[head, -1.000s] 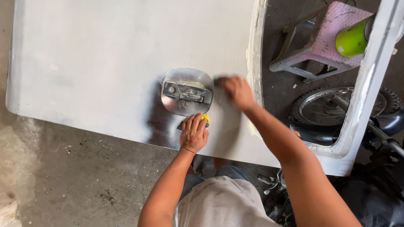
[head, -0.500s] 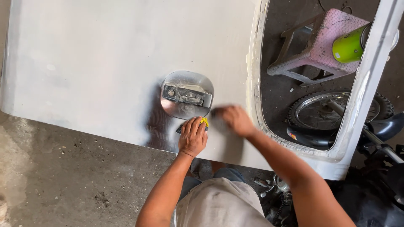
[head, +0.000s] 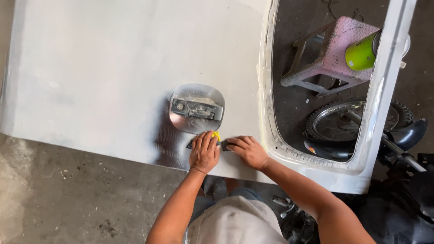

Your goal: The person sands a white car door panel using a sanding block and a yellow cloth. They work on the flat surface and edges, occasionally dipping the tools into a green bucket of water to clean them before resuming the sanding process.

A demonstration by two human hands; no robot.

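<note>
A white car door panel (head: 113, 68) lies flat in front of me. It has a bare metal handle recess (head: 197, 108) near its lower edge. My left hand (head: 204, 152) rests on the panel just below the recess, fingers closed over a small yellow block (head: 216, 135) that peeks out at the fingertips. My right hand (head: 247, 150) is right beside it, fingertips pressing a small dark sanding sheet (head: 224, 144) against the panel. The two hands almost touch. The paint around the recess looks scuffed grey.
The door's window opening (head: 316, 149) shows a pink plastic stool (head: 334, 54), a lime-green round object (head: 360, 56) and a motorcycle wheel (head: 352, 122) on the floor below. A concrete floor (head: 68, 199) runs along the panel's near edge.
My right hand has slid down from beside the handle recess to the panel's lower part, ending next to my left hand. The left hand has stayed in place.
</note>
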